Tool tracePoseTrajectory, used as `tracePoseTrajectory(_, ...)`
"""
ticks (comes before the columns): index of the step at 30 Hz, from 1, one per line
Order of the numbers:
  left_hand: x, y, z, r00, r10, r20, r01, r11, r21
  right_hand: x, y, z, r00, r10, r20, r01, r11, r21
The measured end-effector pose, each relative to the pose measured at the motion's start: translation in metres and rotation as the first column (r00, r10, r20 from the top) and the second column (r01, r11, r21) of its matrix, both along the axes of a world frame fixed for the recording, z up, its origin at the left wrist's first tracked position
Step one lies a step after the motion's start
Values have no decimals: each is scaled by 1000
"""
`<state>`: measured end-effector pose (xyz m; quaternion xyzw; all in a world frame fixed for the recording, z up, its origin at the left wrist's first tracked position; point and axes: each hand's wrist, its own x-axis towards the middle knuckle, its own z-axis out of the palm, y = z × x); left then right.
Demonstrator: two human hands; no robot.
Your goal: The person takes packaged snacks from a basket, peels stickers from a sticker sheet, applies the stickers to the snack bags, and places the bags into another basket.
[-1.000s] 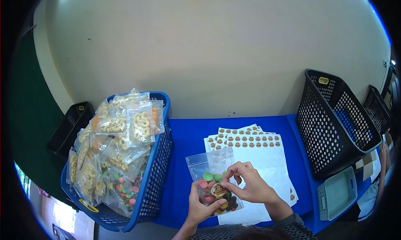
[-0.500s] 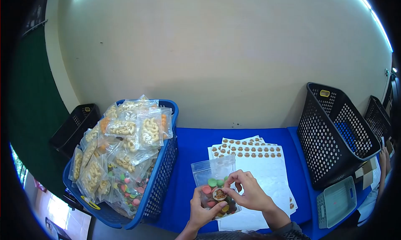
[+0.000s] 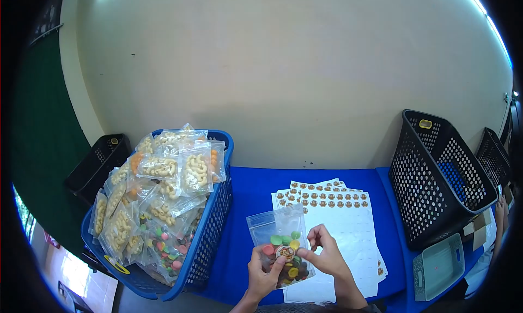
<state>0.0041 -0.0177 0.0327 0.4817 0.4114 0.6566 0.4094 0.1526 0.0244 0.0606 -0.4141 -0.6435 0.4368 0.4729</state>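
Wall (image 3: 294,78): beige, fills our upper frame.
Table (image 3: 250,193): blue cloth, lower centre to lower right.
Blue basket (image 3: 210,231): lower left, snack bags (image 3: 163,193) heaped above the rim.
Black basket (image 3: 417,204): right, beside the grey tray (image 3: 441,264), lower right.
Sticker sheets (image 3: 348,228): lower centre-right, stacked, partly blocked from us by clear bag (image 3: 286,231) and right hand (image 3: 328,256).
Clear bag: lower centre, tilted, coloured pieces inside.
Left hand (image 3: 263,277): clamped on clear bag, thumb in front.
Right hand: at bag's right edge, thumb and curled index apart; contact, we can't tell.
Round sticker (image 3: 285,252): bag front, by left thumb.
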Motion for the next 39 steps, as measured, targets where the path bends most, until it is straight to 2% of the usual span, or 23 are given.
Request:
tracePoseTrajectory(2,0,0,0,999,-11,42,11,1000,0,2,0,-1,998,-24,59,26,999,-38)
tracePoseTrajectory(4,1,1,-3,996,-29,84,28,1000,6,6,1,1,959,76,272,-23,981,-192)
tracePoseTrajectory(5,2,2,-8,997,-56,55,55,998,4,0,0,-5,991,132,-28,-135,971,-197)
tracePoseTrajectory(6,2,4,-9,996,-80,26,80,997,-1,1,-4,6,977,204,-69,-215,928,-305)
tracePoseTrajectory(7,0,3,-8,993,-89,-80,85,995,-47,0,-5,11,978,208,12,-193,928,-319)
tracePoseTrajectory(8,-2,4,-7,992,-90,-83,87,995,-41,-1,-5,13,973,212,92,-171,928,-330)
tracePoseTrajectory(9,-4,5,-7,985,-136,-109,130,990,-62,0,-5,11,974,209,90,-170,931,-324)
tracePoseTrajectory(11,-12,6,-10,962,-212,-170,195,975,-109,2,-5,2,969,245,-42,-244,905,-348)
tracePoseTrajectory(14,-20,6,1,903,-339,-264,318,941,-120,5,-7,5,938,345,-22,-325,860,-392)
tracePoseTrajectory(15,-18,4,9,914,-356,-197,328,931,-158,3,-8,1,940,341,-2,-317,870,-379)
tracePoseTrajectory(18,-27,-1,15,842,-483,-242,440,873,-210,1,-13,10,927,372,38,-345,890,-299)
tracePoseTrajectory(19,-22,-6,34,883,-412,-224,382,909,-165,1,-12,2,912,394,115,-363,905,-223)
tracePoseTrajectory(20,-20,-7,36,881,-419,-221,393,907,-154,3,-11,4,886,422,194,-361,888,-284)
tracePoseTrajectory(22,-19,-8,35,907,-393,-153,350,904,-246,1,-14,10,861,360,359,-326,933,-152)
tracePoseTrajectory(23,-21,-7,32,898,-403,-175,366,907,-210,0,-15,14,864,350,362,-318,937,-146)
tracePoseTrajectory(25,-22,-8,38,877,-433,-210,379,890,-255,0,-18,20,790,313,527,-309,946,-98)
tracePoseTrajectory(27,-22,-8,39,852,-466,-240,389,869,-305,2,-20,20,799,295,524,-301,950,-76)
tracePoseTrajectory(29,-18,-7,27,858,-513,-12,486,821,-300,6,-24,23,804,276,526,-290,955,-58)
tracePoseTrajectory(32,-10,-10,13,890,-452,57,452,863,-224,14,-33,23,855,304,421,-253,952,-175)
tracePoseTrajectory(34,-11,-14,10,867,-497,33,487,833,-263,14,-44,21,967,176,185,-179,984,0)
tracePoseTrajectory(35,-12,-16,8,849,-528,8,507,811,-293,20,-51,40,935,296,195,-238,932,-274)
tracePoseTrajectory(38,-10,-17,-20,855,-518,-30,501,840,-210,33,-60,19,944,300,136,-267,939,-216)
tracePoseTrajectory(39,-1,-18,-7,845,-534,-37,515,830,-212,37,-65,39,902,350,253,-256,905,-339)
